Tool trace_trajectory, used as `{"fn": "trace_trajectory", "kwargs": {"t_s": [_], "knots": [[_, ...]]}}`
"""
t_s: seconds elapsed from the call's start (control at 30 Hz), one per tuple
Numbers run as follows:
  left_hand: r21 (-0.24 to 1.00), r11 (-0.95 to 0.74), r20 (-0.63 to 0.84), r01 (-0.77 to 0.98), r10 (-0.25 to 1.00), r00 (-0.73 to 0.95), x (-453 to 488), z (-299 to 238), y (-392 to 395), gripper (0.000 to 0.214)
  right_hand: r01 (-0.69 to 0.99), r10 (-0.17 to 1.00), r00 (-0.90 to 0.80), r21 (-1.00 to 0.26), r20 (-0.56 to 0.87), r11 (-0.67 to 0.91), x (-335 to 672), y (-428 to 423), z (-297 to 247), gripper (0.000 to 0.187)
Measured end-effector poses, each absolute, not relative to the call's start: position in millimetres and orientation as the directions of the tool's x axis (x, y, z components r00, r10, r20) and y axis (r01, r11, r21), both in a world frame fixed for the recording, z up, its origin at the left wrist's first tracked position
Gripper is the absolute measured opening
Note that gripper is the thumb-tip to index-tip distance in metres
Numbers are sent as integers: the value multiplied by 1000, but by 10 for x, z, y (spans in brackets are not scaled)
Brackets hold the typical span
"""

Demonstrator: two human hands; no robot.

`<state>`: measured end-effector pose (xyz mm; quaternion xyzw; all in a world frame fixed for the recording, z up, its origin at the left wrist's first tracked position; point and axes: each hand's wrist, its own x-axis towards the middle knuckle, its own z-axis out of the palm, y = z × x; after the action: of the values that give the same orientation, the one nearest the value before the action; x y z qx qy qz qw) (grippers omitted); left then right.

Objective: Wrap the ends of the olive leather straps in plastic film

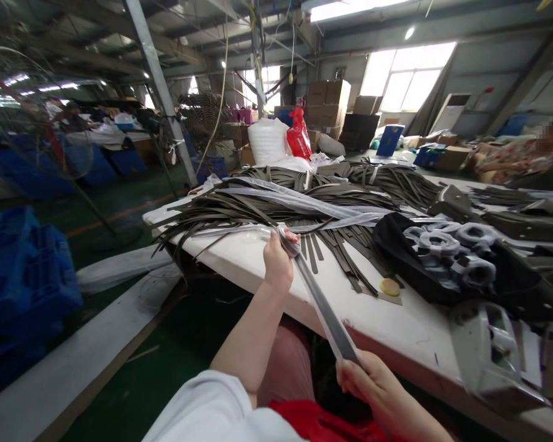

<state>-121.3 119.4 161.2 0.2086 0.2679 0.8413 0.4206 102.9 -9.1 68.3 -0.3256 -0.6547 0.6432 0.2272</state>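
Note:
A dark strap in a clear plastic sleeve (321,301) stretches slantwise between my two hands, above the table's near edge. My left hand (279,255) is closed around its far end, where the strap curls over. Lower and to the right, my right hand (362,374) pinches the near end between thumb and fingers. Just beyond my left hand lies a large heap of dark straps (249,199), with long clear plastic sleeves (304,202) across it. Several coiled straps in plastic wrap (442,242) rest on a black bag (391,236) to the right.
A tape dispenser (479,350) stands at the table's right side, with a yellow round piece (389,286) nearer the middle. Blue plastic crates (23,270) stand on the left floor near a fan (41,123). Another person (525,156) sits at the far right.

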Motion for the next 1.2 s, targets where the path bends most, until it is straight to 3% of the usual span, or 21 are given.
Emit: {"fn": "trace_trajectory", "kwargs": {"t_s": [0.17,0.23,0.3,0.4,0.5,0.6,0.67,0.77,0.83,0.9,1.03,1.2], "knots": [[754,-543,239,-370,751,-615,-1115,1473,1209,39,113,719,-690,-994,-87,-12,1081,-225,865,51],[818,-541,343,-197,734,-587,-1057,1368,1151,42,95,738,-671,-995,-75,-14,1125,-250,926,52],[843,-536,502,54,746,-438,-985,1228,1042,42,59,771,-635,-998,-52,-19,1196,-239,973,53],[736,-565,617,374,786,-27,-863,994,826,41,-102,861,-504,-995,59,9,1337,-146,1024,52],[576,-622,564,531,772,292,-725,839,625,42,-277,943,-298,-959,146,61,1464,12,1055,49],[527,-602,428,600,798,425,-604,831,500,39,-290,976,-195,-956,100,40,1580,212,1031,43],[593,-543,323,595,837,442,-567,875,473,44,-173,975,-222,-985,30,-10,1678,367,970,44],[815,-287,64,504,908,414,-589,921,490,54,233,957,-288,-972,-42,27,1846,603,828,45],[927,-43,-133,374,892,432,-630,913,513,61,525,970,-244,-839,16,146,1932,718,725,42],[960,147,-248,239,843,478,-667,886,534,65,689,967,-209,-680,145,251,1963,765,636,41],[926,376,-348,36,812,469,-706,858,587,66,696,926,-330,-616,183,370,1840,682,525,44],[836,518,-399,-180,800,448,-780,991,706,63,700,929,-347,-623,129,348,1601,563,391,46]]}}
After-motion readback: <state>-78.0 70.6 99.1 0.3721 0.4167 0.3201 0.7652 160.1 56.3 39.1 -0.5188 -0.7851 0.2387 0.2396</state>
